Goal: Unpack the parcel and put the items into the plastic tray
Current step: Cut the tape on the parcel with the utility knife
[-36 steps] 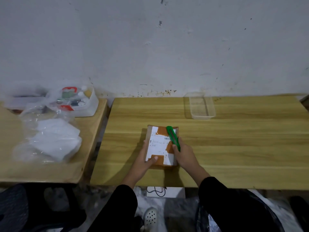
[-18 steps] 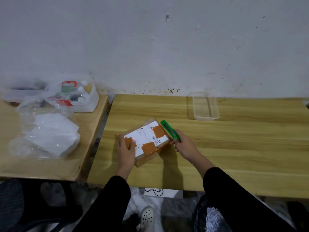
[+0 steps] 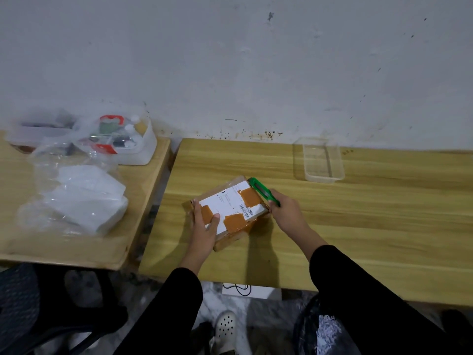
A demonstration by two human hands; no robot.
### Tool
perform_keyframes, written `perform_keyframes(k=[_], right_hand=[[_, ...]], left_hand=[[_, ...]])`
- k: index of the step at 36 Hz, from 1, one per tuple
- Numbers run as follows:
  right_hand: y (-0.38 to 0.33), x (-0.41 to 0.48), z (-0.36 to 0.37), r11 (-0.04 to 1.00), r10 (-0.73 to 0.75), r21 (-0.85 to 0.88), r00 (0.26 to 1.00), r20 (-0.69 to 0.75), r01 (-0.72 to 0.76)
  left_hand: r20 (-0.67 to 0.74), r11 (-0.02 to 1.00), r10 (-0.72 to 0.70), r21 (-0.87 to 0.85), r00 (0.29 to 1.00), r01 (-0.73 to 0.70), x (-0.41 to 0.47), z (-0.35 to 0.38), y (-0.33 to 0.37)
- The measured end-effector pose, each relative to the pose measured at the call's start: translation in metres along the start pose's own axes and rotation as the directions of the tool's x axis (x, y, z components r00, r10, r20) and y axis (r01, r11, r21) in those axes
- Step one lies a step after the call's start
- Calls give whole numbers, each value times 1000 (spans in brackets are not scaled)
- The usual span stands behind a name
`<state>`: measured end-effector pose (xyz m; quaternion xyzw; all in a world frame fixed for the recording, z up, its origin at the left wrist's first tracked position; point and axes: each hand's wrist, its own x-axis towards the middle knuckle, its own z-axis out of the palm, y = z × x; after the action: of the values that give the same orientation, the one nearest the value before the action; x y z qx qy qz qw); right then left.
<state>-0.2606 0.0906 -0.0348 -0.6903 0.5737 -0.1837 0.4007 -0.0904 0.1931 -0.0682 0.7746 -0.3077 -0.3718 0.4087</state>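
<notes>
While a clear bag of white packets and a white bin of small items sit on the side desk at far left, the left hand presses flat, fingers spread, on the taped parcel, which lies skewed near the front of the main desk. Just right of it, the right hand has its fingers clamped on a green box cutter laid along the parcel's right edge, and the empty plastic tray stands well apart by the wall.
</notes>
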Motion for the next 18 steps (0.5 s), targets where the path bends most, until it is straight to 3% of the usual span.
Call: perform_keyframes(k=[18], right_hand=[[0, 7, -7, 997, -42, -66, 999, -4, 42]], left_hand=[[8, 1000, 19, -3, 1000, -19, 7, 0, -8]])
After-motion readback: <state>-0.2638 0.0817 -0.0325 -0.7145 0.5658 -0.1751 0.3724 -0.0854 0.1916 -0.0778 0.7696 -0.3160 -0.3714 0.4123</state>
